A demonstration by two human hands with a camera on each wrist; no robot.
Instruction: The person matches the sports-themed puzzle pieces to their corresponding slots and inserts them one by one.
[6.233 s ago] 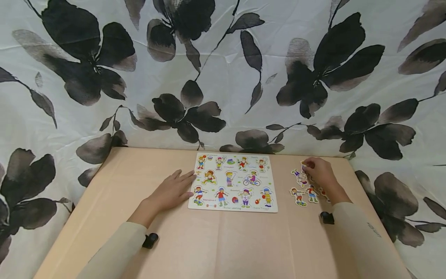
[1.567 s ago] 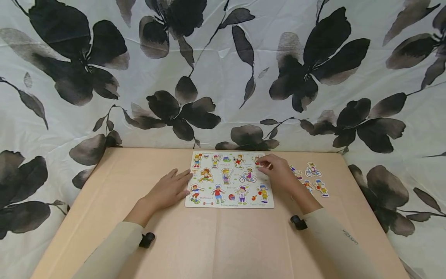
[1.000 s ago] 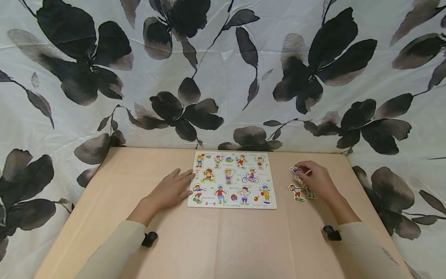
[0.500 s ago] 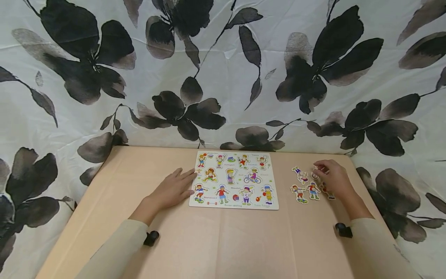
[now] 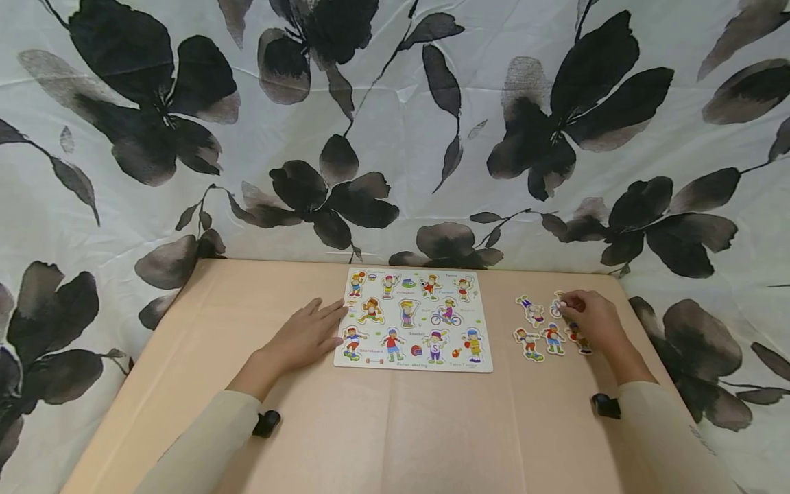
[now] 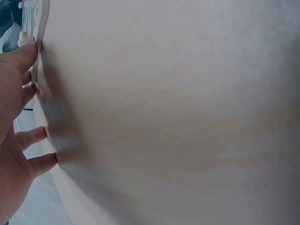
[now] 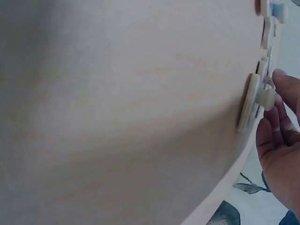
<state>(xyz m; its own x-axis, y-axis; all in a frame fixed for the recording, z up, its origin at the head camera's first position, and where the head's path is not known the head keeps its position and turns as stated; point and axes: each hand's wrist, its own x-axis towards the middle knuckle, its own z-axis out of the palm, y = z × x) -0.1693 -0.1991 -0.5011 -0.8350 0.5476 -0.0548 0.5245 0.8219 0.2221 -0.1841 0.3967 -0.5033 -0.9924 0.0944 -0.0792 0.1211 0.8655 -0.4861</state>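
My left hand (image 5: 305, 335) lies at the left edge of a white picture puzzle board (image 5: 487, 362) showing figures doing sports. In the left wrist view my left hand (image 6: 11, 79) has its thumb and nearer fingers at the board edge (image 6: 43, 23), other fingertips down on the table. To the right of the board, my right hand (image 5: 594, 319) pinches a bicycle-rider puzzle piece (image 5: 555, 307) with thumb and fingertips, partly covering it. In the right wrist view my right hand (image 7: 283, 136) is curled beside a piece with a round knob (image 7: 266, 99).
Near the right hand lie several loose pieces: an upside-down figure (image 5: 532, 311), a skateboarder (image 5: 529, 345), a standing figure (image 5: 554, 339) and one (image 5: 579, 339) partly under the hand. Behind the beige table (image 5: 432, 432) hangs a floral cloth (image 5: 407, 123).
My right hand left the board's upper right corner, passed over the upside-down piece, then moved right onto the bicycle-rider piece. My left hand has stayed at the board's left edge.
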